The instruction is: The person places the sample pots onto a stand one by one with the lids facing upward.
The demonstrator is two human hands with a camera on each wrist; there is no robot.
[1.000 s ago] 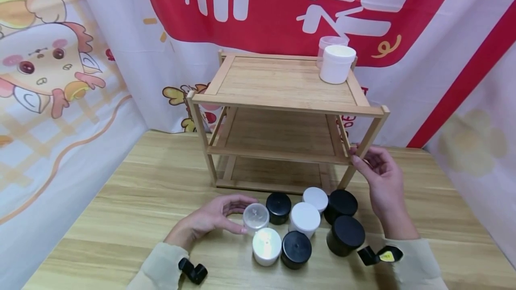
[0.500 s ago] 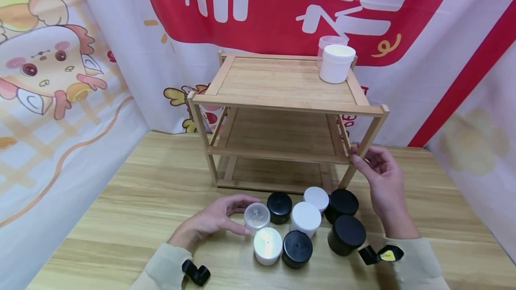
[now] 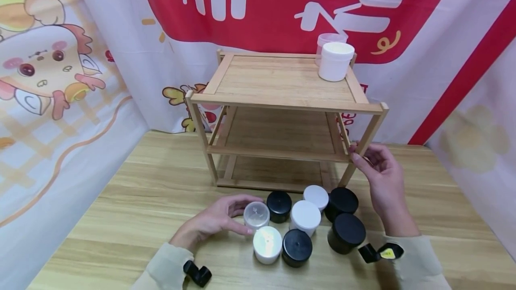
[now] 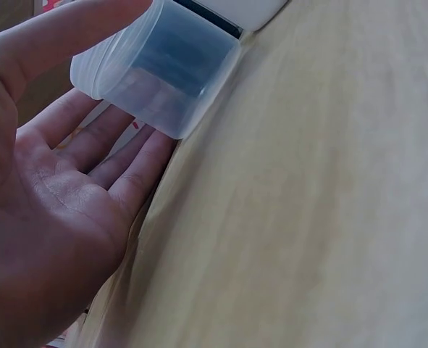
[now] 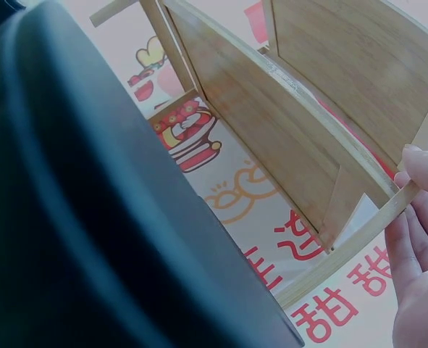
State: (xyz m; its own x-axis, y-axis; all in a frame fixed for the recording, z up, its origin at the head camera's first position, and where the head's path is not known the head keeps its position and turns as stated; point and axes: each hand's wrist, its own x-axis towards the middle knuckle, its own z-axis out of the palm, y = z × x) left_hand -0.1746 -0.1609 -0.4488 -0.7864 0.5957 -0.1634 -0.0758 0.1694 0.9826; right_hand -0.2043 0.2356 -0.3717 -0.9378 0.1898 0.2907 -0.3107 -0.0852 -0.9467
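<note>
My left hand [image 3: 215,218] curls its thumb and fingers around a clear plastic jar [image 3: 256,215] standing on the table. In the left wrist view, the thumb crosses over the clear jar [image 4: 177,65] and the fingers lie along its other side. At the right, my right hand [image 3: 383,173] pinches the front right post of a three-tier wooden shelf [image 3: 282,100]. The right wrist view shows the thumb and fingers of my right hand [image 5: 424,225] on either side of that post.
Next to the clear jar stand white jars [image 3: 268,245] and black jars [image 3: 297,248], grouped in front of the shelf. One black jar [image 5: 90,203] fills the left of the right wrist view. A white jar [image 3: 336,61] and another clear jar [image 3: 322,41] sit on the top tier.
</note>
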